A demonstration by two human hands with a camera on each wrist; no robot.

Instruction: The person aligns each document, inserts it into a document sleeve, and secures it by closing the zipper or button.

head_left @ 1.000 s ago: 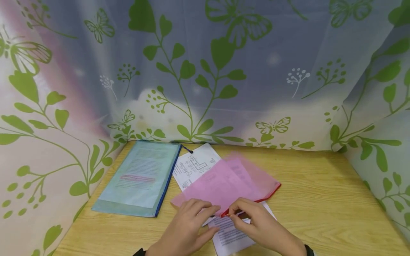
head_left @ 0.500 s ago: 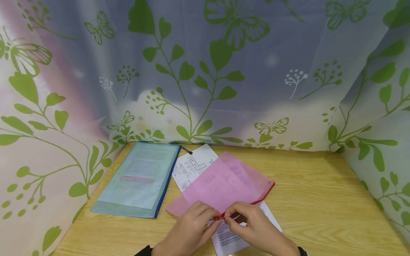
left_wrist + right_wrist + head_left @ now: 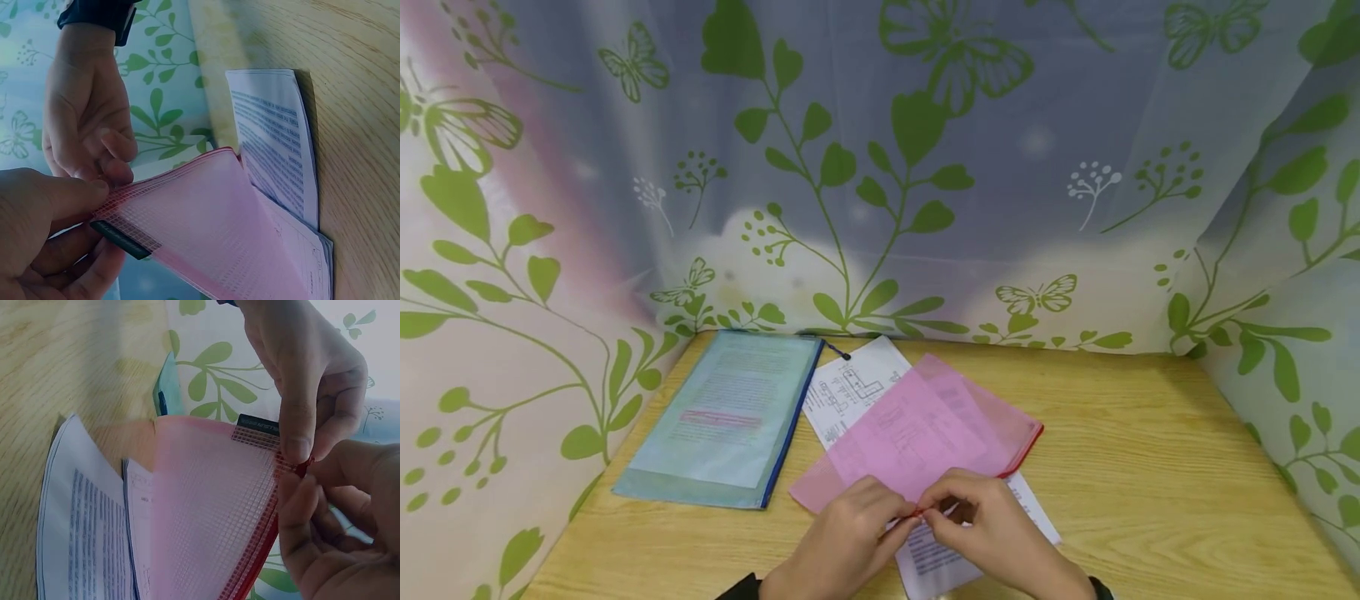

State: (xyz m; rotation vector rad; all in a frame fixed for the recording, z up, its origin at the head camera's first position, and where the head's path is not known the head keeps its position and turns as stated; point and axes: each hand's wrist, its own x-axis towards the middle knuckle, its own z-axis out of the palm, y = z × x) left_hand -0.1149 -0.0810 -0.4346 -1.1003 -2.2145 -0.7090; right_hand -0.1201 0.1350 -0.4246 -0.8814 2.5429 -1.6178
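Note:
A pink mesh zip folder (image 3: 910, 429) with a red zipper edge (image 3: 259, 556) is raised at its near corner. My left hand (image 3: 850, 533) pinches that corner between thumb and fingers, beside a small black tag (image 3: 122, 239). Close against it, my right hand (image 3: 1000, 533) pinches the red zipper end with thumb and forefinger; the zipper pull itself is hidden by the fingertips. Under the folder lie printed sheets (image 3: 936, 562) of text, partly covered by my hands. A drawing sheet (image 3: 857, 387) shows from behind the folder's upper left side.
To the left, a blue-green zip folder (image 3: 718, 417) with a printed page inside lies flat on the wooden table (image 3: 1165, 467). Its dark zipper cord (image 3: 837, 349) reaches over the drawing sheet. A leaf-patterned curtain (image 3: 880, 167) surrounds the table at the back and sides.
My left hand has gone from extended fingers near the folder to pinching its corner. The pink folder has shifted slightly left. My right hand keeps its pinch on the zipper end.

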